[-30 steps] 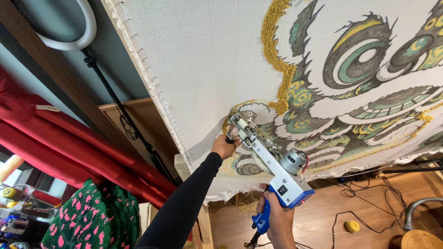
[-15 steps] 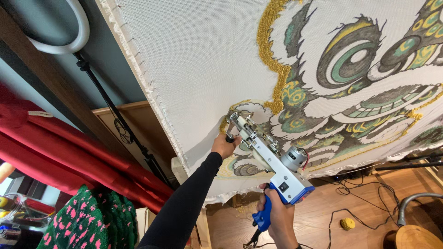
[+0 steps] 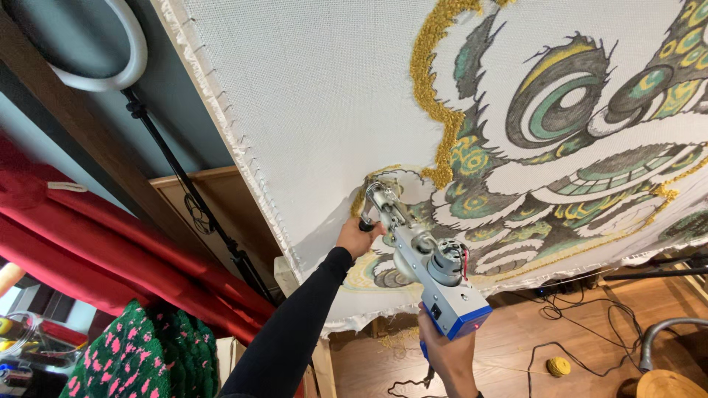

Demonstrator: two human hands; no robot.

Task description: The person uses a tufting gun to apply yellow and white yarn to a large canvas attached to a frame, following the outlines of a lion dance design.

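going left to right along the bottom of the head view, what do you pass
green and pink garment → left hand → tufting gun → yellow yarn ball → grey pipe

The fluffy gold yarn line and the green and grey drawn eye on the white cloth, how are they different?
The fluffy gold yarn line is raised and fuzzy; the green and grey drawn eye is flat, only coloured in. The line is a long, thin, wiggly strip; the eye is round rings. The line runs toward the silver and blue tufting gun; the eye sits apart. Both lie on the white cloth.
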